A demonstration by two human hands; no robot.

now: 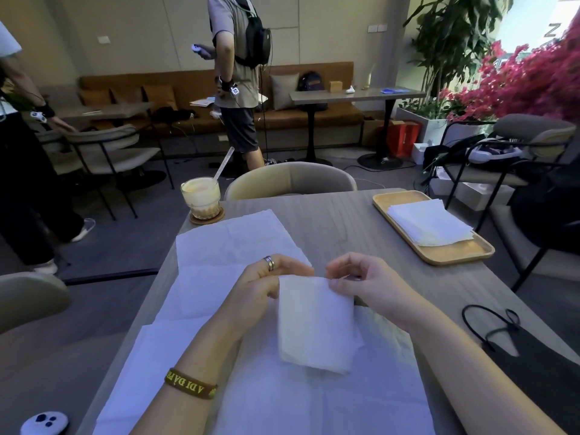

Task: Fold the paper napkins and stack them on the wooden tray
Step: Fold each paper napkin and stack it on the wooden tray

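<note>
Pinching one folded napkin point(317, 321) at top corners: left hand point(266, 287), right hand point(361, 281); one stack point(430, 222) on one wooden tray point(455, 252).

Reads "A DI ĐÀ P…" in yellow on brown wristband point(190, 384), lower left of folded napkin point(317, 321); remainder hidden.

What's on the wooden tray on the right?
A stack of folded white paper napkins lies on the rectangular wooden tray; the tray floor beneath it is covered.
</note>
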